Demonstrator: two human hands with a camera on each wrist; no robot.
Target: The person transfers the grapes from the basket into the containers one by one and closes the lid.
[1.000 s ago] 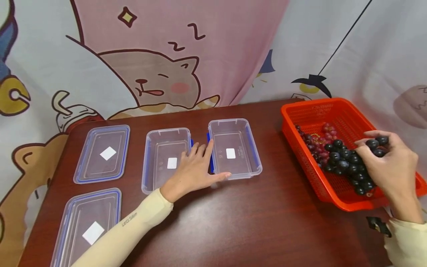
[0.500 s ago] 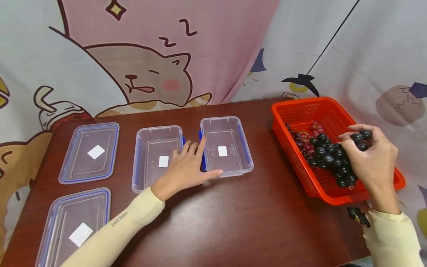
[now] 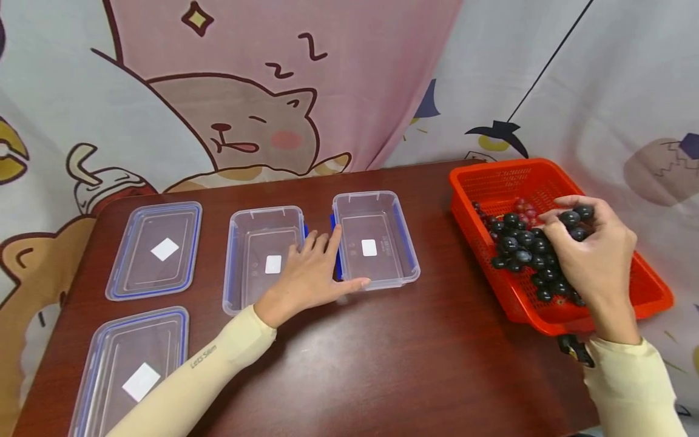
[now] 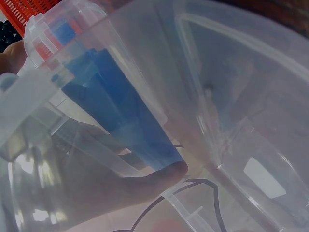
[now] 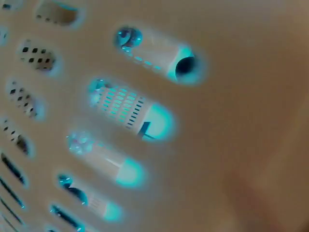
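Over on the right, the red basket (image 3: 510, 181) is holding the fruit: red grapes (image 3: 525, 209) are sitting toward the back, and a big bunch of black grapes (image 3: 524, 249) is showing within the basket's outline; whether it is touching the bottom, nobody can tell. The right hand (image 3: 597, 252) is pinching the black grapes between curled fingers and thumb. The left hand (image 3: 308, 276) is spreading its fingers across the gap between the left container (image 3: 267, 210) and the right container (image 3: 364, 195), both uncovered, each showing a white label at its base. Two clear lids (image 3: 180, 221) are lying flat near the left edge of the table (image 3: 404, 358). A stretch of tabletop is separating the right container from the basket, and the curtain (image 3: 371, 91) is hanging just beyond the far edge.
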